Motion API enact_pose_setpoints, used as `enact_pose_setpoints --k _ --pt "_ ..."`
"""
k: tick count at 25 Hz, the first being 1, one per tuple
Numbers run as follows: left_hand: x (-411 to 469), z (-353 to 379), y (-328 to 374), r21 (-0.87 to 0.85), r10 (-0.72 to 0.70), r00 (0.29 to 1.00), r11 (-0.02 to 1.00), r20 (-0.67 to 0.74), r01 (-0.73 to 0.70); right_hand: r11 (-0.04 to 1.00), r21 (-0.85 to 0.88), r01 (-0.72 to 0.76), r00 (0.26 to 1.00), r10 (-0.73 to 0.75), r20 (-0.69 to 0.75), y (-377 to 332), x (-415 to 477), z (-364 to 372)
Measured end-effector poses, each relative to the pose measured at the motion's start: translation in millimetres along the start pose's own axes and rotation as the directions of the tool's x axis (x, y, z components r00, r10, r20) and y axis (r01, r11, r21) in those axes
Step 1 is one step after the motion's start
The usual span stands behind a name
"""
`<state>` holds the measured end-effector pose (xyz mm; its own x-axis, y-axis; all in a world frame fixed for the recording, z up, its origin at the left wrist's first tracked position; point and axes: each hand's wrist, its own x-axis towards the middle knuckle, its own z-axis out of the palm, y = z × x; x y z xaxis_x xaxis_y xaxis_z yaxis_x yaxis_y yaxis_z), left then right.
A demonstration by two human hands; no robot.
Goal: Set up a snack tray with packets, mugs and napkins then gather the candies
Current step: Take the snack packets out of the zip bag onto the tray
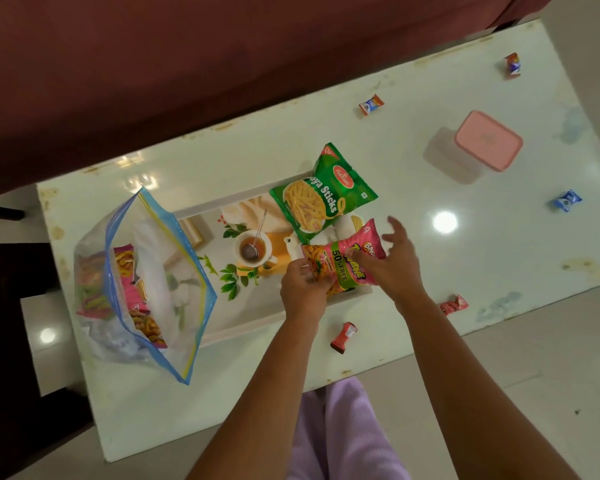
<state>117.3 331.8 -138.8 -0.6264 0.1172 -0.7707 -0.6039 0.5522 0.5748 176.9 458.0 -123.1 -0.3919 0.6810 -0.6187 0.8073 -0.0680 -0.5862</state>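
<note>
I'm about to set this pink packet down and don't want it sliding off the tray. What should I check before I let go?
1. The pink Bingo packet is over the tray: ok, at its near right corner.
2. The left hand controls it: ok, fingers pinch its end.
3. The right hand is ready to let go: ok, fingers spread.
4. Room beside the green Soya Sticks packet: ok, bare tray to its left.
5. More packets in the zip bag: ok, several inside.
6. Supply of mugs and napkins: not ok, none in view.
</note>
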Motion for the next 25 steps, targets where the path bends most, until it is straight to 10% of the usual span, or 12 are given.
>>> enact_pose_setpoints --k 3,7,11,16,21,25 --pt "-35 -32 19 0.297 0.339 0.939 0.903 -0.055 -0.309 0.976 -0.141 0.165 0.957 -0.193 -0.218 -21 -16 11" --pt "-80 -111 41 0.764 0.744 0.614 0.549 -0.262 -0.339 0.916 -0.047 0.399 0.912 -0.402 -0.086 -63 -33 46" --pt "-85 -197 29 0.736 0.623 0.572 0.675 -0.533 -0.049 0.824 0.2 0.53 0.826 -0.555 0.096 -115 -69 92" --pt "-81 -245 10 0.491 0.516 0.633 0.839 -0.577 -0.235 0.805 0.497 0.325 0.725 -0.549 0.416 -161 -127 149" --pt "-85 -258 1 0.39 0.546 0.591 0.838 -0.594 -0.382 0.704 0.032 0.709 0.511 -0.546 0.664 -190 -158 211" --pt "-81 -267 -4 0.343 0.526 0.56 0.848 -0.64 -0.404 0.511 -0.328 0.794 0.513 -0.276 0.813 -198 -152 248"
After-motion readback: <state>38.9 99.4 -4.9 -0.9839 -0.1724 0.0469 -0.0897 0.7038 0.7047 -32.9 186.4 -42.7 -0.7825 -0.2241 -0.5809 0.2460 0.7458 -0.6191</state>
